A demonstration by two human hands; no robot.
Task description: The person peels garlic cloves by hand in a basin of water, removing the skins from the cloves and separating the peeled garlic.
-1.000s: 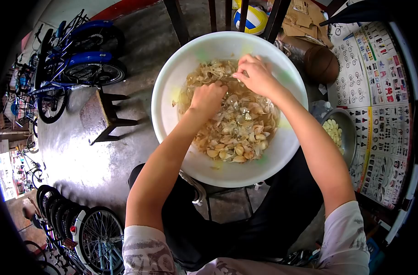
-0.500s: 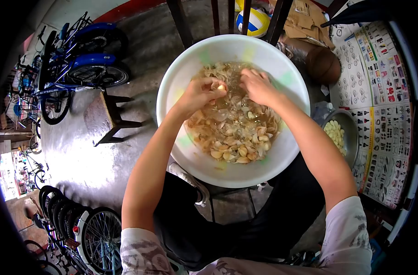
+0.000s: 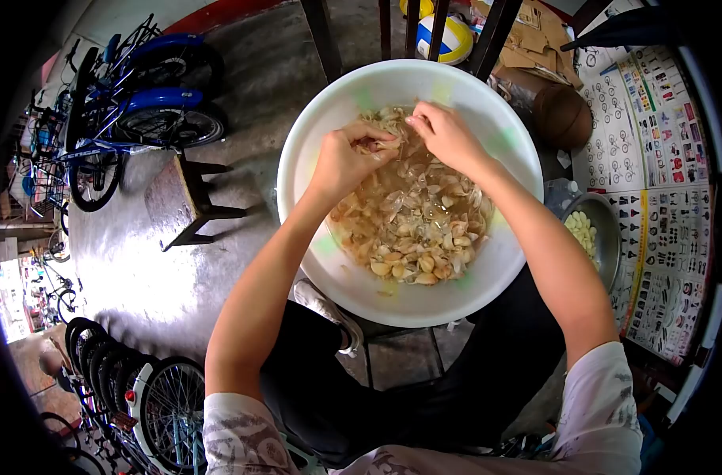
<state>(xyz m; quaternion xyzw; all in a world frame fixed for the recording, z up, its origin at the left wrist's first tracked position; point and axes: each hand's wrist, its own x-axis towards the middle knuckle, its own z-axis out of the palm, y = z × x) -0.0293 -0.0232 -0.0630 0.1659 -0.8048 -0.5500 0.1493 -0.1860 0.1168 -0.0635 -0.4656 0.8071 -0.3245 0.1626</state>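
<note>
A large white basin (image 3: 317,119) holds brownish water with garlic cloves (image 3: 424,265) and loose papery skins (image 3: 408,202) in it. Over the basin's upper left part, my left hand (image 3: 353,158) has its fingers curled round some garlic skins that show between them. Close to its right, my right hand (image 3: 440,131) is pinched, thumb against fingers, above the skins; whatever it holds is too small to make out. The two hands are near each other, their fingertips a short gap apart.
A metal bowl (image 3: 608,237) with peeled cloves (image 3: 581,231) stands right of the basin, by a printed sheet (image 3: 670,229). Dark bars (image 3: 321,39) rise behind the basin. A wooden stool (image 3: 183,202), bicycles (image 3: 159,99), a volleyball (image 3: 448,39) and a brown ball (image 3: 563,116) surround it.
My left hand has risen from the skins and turned, its fingers now round some skins. My right hand dipped to the water, then came up beside it in a pinch. The view shifted slightly.
</note>
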